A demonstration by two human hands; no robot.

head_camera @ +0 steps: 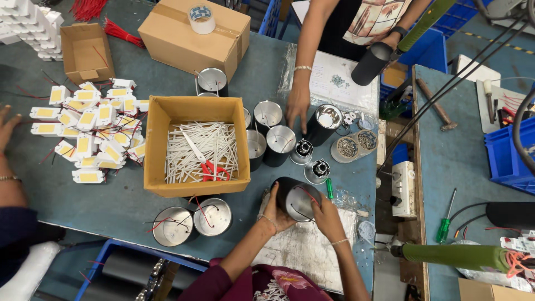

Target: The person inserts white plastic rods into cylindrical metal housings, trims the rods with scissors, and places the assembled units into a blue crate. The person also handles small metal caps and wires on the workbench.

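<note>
Grey-blue and scuffed, the surface (pixel 111 195) is a crowded assembly bench, with each kind of part kept in its own patch so that it is quick to reach. Near its front edge the person's two hands cradle a black can (pixel 295 198), a smooth round housing with a bright reflective lining; the left hand (pixel 273 212) cups its side and the right hand (pixel 326 214) wraps the opposite rim, both closed around it, probably to steady it tilted while the thin red and black wires spilling from its mouth are handled. It rests above a crinkled plastic sheet (pixel 301 251), which seems to protect the finish. Just left, two silver cans (pixel 192 223) stand mouth-up with wires trailing out. An open cardboard box (pixel 195 145) holds a loose heap of stiff white sleeves with red-handled scissors (pixel 209 167) lying on top, close at hand for cutting. Further left, flat white modules (pixel 92 131) with yellow faces lie piled. More black cans (pixel 273 139) cluster behind the box, and two small round inserts (pixel 312 161) sit beside a green screwdriver (pixel 329 188). Another person's hand (pixel 298 103) presses fingertips on the surface across from the wearer, the other arm holding a matte black tube (pixel 370 64). A tape roll (pixel 202 18) sits on a sealed carton (pixel 192 33).
</note>
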